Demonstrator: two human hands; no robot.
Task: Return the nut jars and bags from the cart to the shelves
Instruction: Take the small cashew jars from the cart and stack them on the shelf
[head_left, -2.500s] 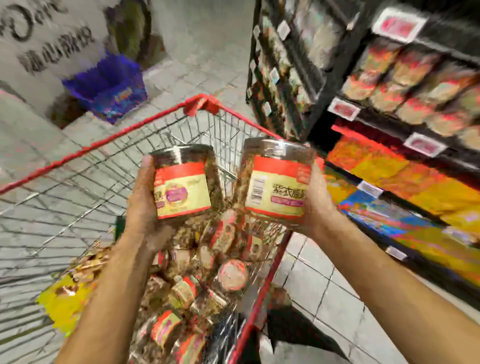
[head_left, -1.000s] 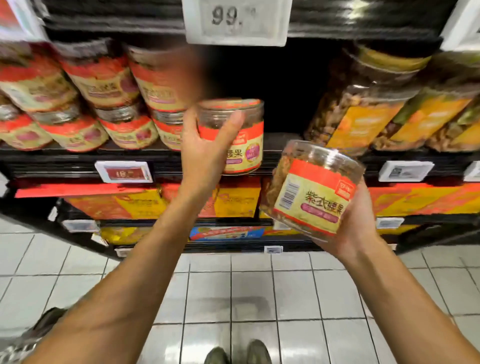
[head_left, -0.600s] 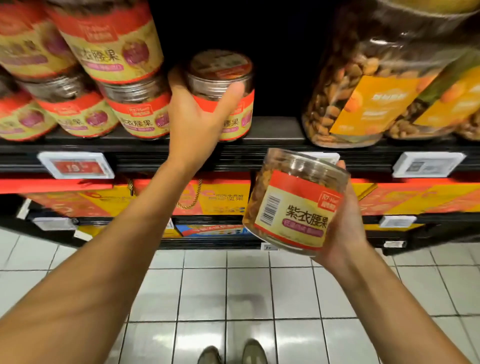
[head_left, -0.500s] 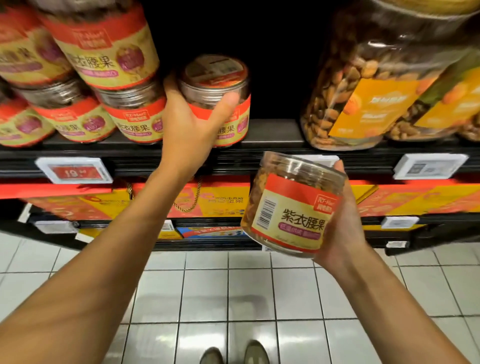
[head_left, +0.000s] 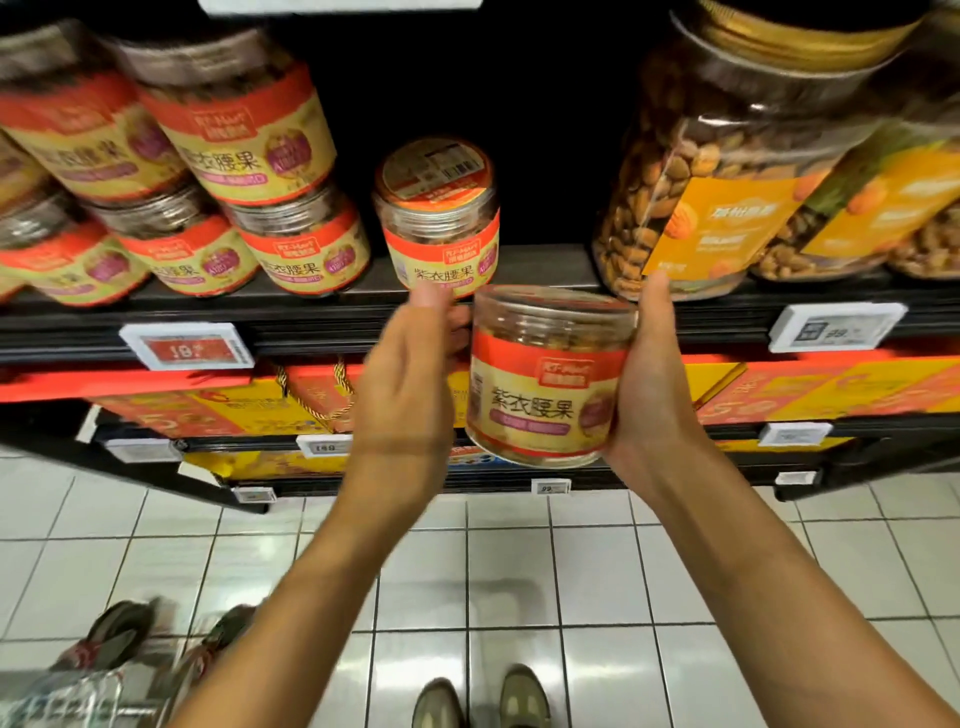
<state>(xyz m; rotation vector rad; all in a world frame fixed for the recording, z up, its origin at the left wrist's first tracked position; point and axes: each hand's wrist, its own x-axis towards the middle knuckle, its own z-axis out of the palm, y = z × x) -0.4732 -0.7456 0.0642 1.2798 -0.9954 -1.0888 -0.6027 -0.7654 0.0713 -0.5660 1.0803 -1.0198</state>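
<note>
A clear nut jar (head_left: 545, 379) with a red and yellow label is upright in front of the shelf edge. My right hand (head_left: 652, 384) grips its right side. My left hand (head_left: 410, 374) is at its left side, fingers touching the jar near its top. A second jar of the same kind (head_left: 439, 218) stands alone on the black shelf (head_left: 332, 301), just above my left hand and free of both hands.
Stacked jars of the same kind (head_left: 244, 156) fill the shelf to the left. Big almond jars (head_left: 727, 156) stand to the right, with a dark gap between. Price tags (head_left: 187, 345) line the shelf edge. Part of the cart (head_left: 57, 699) shows bottom left. Another person's shoes (head_left: 119, 634) are there.
My left hand let go of the jar it set on the shelf and came down to the jar in my right hand. That jar turned upright and rose toward the shelf edge.
</note>
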